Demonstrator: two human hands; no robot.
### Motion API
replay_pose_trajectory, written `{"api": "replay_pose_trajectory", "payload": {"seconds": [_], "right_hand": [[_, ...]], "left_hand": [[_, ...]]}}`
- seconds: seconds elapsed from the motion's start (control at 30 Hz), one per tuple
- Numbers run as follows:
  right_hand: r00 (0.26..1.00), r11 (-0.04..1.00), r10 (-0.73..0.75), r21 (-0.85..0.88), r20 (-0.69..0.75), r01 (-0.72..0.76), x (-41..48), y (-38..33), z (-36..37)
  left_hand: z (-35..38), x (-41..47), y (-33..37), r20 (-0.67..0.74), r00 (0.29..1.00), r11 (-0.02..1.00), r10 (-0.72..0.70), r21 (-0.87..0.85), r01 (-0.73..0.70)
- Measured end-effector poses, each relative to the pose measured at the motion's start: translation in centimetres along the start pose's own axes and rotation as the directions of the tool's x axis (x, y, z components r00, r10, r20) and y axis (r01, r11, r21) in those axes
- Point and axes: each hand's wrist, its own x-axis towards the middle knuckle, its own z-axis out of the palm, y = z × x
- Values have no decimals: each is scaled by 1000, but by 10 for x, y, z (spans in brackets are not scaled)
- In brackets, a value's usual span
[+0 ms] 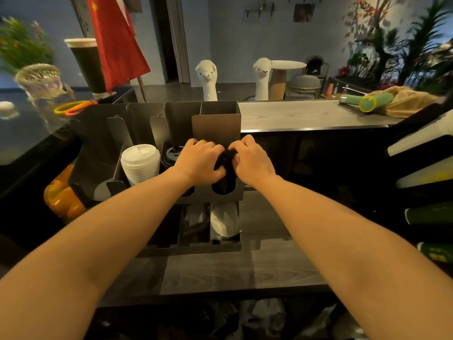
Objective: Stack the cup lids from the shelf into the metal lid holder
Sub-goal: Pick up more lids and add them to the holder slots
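The metal lid holder [215,123] stands on the counter in front of me, with several upright compartments. A stack of black cup lids [225,175] sits in its rightmost slot. My left hand [199,161] grips that stack from the left and my right hand [252,159] grips it from the right, fingers curled over its top. Another black lid stack [172,154] fills the slot to the left, partly hidden by my left hand. A tall stack of white lids [141,164] stands further left.
A lower tray [191,249] in front of the holder carries a clear bag of lids [224,220]. Oranges in a net [62,197] lie at the left. Cup sleeves [426,168] jut in from the right. Two llama toys [207,79] stand behind the holder.
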Motion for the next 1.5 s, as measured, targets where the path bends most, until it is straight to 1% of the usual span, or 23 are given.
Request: {"api": "replay_pose_trajectory", "payload": {"seconds": [0.07, 0.17, 0.27, 0.37, 0.47, 0.57, 0.63, 0.7, 0.8, 1.03, 1.13, 1.33, 1.4, 1.47, 1.5], "right_hand": [[998, 998, 43, 46, -53, -40, -8, -3, -4], [993, 994, 92, 62, -75, -87, -22, -5, -8], [987, 989, 146, 34, -63, -144, -41, -2, -13], [979, 979, 204, -18, -26, -205, -66, 5, -13], [957, 957, 286, -63, 44, -283, -96, 14, -12], [921, 928, 367, -114, 126, -355, -128, 26, -9], [885, 904, 425, -146, 191, -403, -145, 35, -5], [830, 870, 493, -169, 262, -463, -162, 48, -2], [765, 831, 556, -226, 325, -508, -182, 72, 1], [659, 759, 651, -303, 377, -576, -205, 130, 6], [612, 730, 681, -319, 402, -604, -203, 165, 10], [548, 686, 723, -345, 421, -640, -195, 233, 22], [526, 663, 742, -339, 417, -667, -190, 255, 26], [529, 654, 747, -297, 403, -696, -186, 273, 31], [543, 654, 743, -254, 391, -712, -184, 282, 34]], "left_hand": [[-1, -4, -3, -13, 1000, 1000, 1, -14, -1], [-4, -11, 0, -73, 997, 999, 25, -20, -27], [-11, -19, 19, -144, 986, 993, 80, -75, -91], [-12, -31, 46, -157, 983, 976, 96, -180, -124], [-5, -42, 73, -106, 991, 959, 81, -264, -106], [10, -53, 99, -18, 996, 935, 82, -344, -83], [22, -58, 113, 63, 995, 926, 79, -375, -50], [35, -60, 128, 147, 985, 917, 90, -399, -24], [54, -58, 152, 254, 960, 919, 116, -394, -7], [99, -33, 188, 400, 907, 930, 132, -368, 26], [119, -5, 201, 463, 877, 934, 133, -355, 46], [165, 41, 227, 495, 859, 932, 133, -357, 61], [185, 55, 238, 528, 839, 914, 129, -392, 106], [204, 66, 249, 594, 794, 874, 131, -447, 190], [215, 72, 254, 625, 772, 855, 117, -459, 242]]}}
